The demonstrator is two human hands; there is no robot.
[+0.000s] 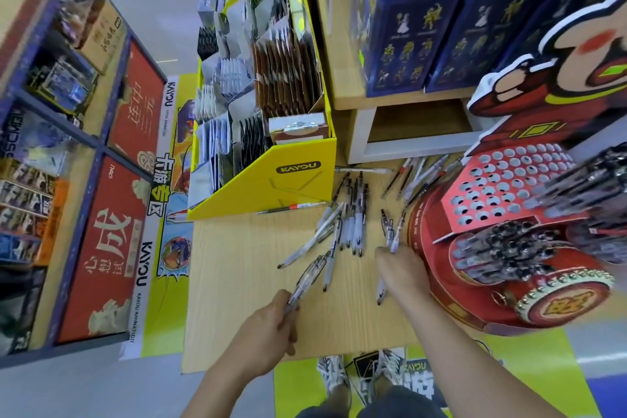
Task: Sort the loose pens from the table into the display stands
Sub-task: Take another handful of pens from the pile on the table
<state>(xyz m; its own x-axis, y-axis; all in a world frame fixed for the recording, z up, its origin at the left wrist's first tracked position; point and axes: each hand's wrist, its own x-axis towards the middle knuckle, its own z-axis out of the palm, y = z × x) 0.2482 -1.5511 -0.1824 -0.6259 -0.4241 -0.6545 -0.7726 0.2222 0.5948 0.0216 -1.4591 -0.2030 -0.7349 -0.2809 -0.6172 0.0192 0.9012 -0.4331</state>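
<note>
so that slotting presumably goes quicker, a bundle of pens (307, 278) is gripped in the left hand (271, 326) and one pen (393, 239) is pinched by the right hand (402, 268) beside the red display stand (502, 180); loose pens (349, 224) are scattered mid-frame.

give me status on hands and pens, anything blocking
Left hand grips pen bundle. Right hand grips pens beside red stand. Loose pens scattered on table. Stand holes unobstructed.

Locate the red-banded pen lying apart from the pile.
In the head view's centre, the red-banded pen lies flat on the table beside the foot of the yellow stand, left of the pen pile.
</note>
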